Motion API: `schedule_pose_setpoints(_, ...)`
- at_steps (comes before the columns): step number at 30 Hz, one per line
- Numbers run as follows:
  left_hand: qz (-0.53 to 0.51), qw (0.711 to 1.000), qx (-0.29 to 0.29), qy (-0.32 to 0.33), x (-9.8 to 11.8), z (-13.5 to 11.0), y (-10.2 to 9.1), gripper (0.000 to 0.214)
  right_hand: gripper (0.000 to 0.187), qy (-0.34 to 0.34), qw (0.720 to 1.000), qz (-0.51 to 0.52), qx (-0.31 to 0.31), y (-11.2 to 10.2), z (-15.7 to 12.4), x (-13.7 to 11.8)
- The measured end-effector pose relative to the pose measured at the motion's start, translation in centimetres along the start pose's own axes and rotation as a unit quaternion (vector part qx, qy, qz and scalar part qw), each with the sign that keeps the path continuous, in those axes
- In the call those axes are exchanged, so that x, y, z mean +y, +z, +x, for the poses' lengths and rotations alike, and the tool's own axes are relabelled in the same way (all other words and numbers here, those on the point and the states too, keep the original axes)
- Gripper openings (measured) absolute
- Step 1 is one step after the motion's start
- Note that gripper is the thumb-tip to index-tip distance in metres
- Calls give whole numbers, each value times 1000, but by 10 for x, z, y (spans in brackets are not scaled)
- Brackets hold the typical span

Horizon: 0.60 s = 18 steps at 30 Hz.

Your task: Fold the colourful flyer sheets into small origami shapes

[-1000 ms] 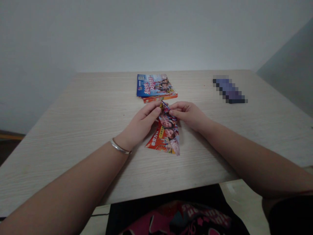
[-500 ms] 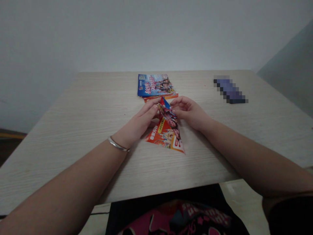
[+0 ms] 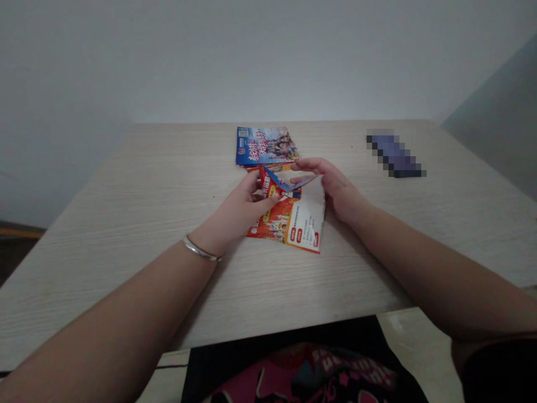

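Between my hands is a partly folded leaflet (image 3: 289, 215), printed red, orange and white, with a blue side showing along its top. My left hand (image 3: 247, 207) grips its left side, the thumb lying on the printed face and the fingers behind. On the opposite side, my right hand (image 3: 335, 184) has the leaflet's right edge against its palm and thumb, its fingers stretched behind the raised top flap. Part of that hand's thumb is hidden. Just beyond the leaflet lies a stack of blue leaflets (image 3: 266, 145), its near edge partly covered.
A pixelated dark object with a purple face (image 3: 396, 155) lies toward the back right of the pale wooden table (image 3: 146, 184). The wall (image 3: 268, 61) rises behind the table's far edge. A silver bangle (image 3: 200, 249) circles my left wrist.
The leaflet has been opened out from a narrow folded triangle, so its white panel shows. My right hand has moved slightly right and spread; my left thumb has come down onto the face.
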<state>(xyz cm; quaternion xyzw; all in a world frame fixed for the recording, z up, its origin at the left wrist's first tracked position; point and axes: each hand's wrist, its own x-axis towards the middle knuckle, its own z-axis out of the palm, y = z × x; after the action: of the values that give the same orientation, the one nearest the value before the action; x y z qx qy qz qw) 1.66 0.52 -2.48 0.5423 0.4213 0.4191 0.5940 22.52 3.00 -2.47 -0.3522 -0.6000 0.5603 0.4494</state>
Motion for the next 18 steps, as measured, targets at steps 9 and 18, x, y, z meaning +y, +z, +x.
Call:
schedule_pose_setpoints(9,121,990,46,-47,4,3,-7,49,16,41,995,-85,-16,-2,-1,0)
schedule_pose_setpoints(18,387,911,135,47,12,-3,-9,29,9,21,995,-96,21,4,0,-2)
